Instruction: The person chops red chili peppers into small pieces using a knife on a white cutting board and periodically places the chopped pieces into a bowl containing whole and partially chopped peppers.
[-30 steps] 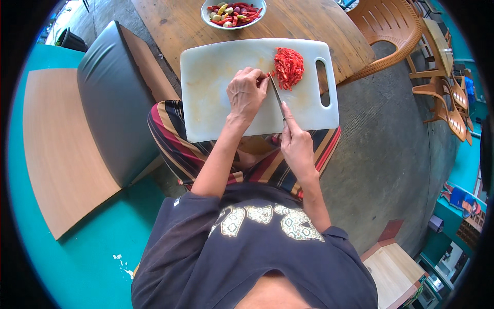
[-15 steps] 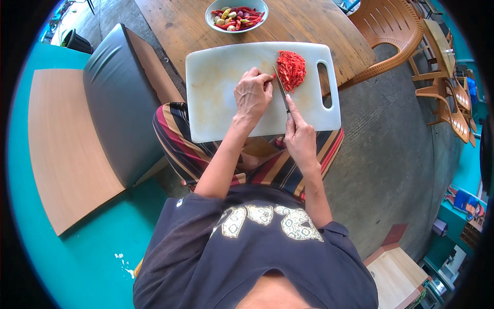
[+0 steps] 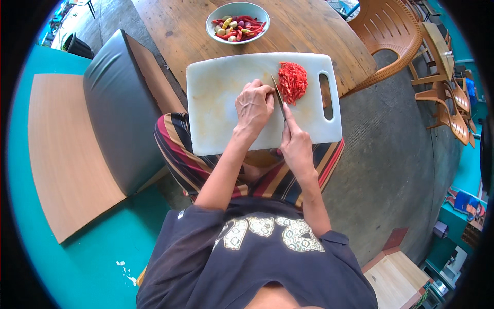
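Grips a knife (image 3: 279, 93) in the right hand (image 3: 297, 146), just right of the left hand (image 3: 253, 106), bunched with fingers together. Has chopped red peppers (image 3: 293, 84) beyond the right hand, on a cutting board (image 3: 216, 103).

Orange chair (image 3: 385, 23), grey floor (image 3: 386, 159)

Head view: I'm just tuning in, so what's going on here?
A person holds a knife in the right hand, its blade over a white cutting board above their lap. The left hand is bent close beside the blade; whether its fingertips pinch anything is hard to tell. A pile of cut red pieces lies on the board, right of the blade. Beyond it, a bowl of whole red chillies and small round items sits on a wooden table.
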{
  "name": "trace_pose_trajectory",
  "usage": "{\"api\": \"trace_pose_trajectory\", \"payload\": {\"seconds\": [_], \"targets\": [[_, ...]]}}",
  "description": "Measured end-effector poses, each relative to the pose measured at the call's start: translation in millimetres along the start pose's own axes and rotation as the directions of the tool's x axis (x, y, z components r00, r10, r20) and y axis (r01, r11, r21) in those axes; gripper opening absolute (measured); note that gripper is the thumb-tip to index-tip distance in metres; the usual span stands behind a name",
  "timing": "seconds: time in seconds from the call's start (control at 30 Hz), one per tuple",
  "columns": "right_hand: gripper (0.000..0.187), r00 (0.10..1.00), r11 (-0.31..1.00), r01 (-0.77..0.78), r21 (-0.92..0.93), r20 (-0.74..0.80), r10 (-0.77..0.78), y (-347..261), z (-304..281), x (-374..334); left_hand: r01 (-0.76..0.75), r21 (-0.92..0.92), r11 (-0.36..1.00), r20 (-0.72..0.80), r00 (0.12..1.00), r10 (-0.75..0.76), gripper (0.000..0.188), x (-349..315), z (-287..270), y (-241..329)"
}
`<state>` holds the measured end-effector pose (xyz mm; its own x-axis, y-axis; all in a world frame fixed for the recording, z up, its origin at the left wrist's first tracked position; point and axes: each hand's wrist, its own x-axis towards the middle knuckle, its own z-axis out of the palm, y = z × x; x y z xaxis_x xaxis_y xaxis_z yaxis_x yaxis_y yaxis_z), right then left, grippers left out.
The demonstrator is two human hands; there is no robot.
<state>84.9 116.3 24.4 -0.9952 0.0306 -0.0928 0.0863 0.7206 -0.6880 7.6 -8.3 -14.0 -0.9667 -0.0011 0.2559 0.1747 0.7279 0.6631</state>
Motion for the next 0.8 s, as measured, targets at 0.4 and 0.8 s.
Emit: {"api": "trace_pose_trajectory", "payload": {"seconds": [0.4, 0.8], "targets": [[0.049, 0.998, 0.992, 0.055, 0.111, -0.041, -0.051, 10.9, -7.4, -16.3, 0.031, -0.068, 0.997, -0.074, 0.997, -0.036, 0.009, 1.4, 3.7, -4.7], [0.047, 0.999, 0.986, -0.044, 0.159, 0.007, 0.043, 5.6, -11.8, -7.7, 0.036, -0.033, 0.999, -0.079, 0.996, -0.038, 0.011, 3.4, 6.0, -2.4]]}}
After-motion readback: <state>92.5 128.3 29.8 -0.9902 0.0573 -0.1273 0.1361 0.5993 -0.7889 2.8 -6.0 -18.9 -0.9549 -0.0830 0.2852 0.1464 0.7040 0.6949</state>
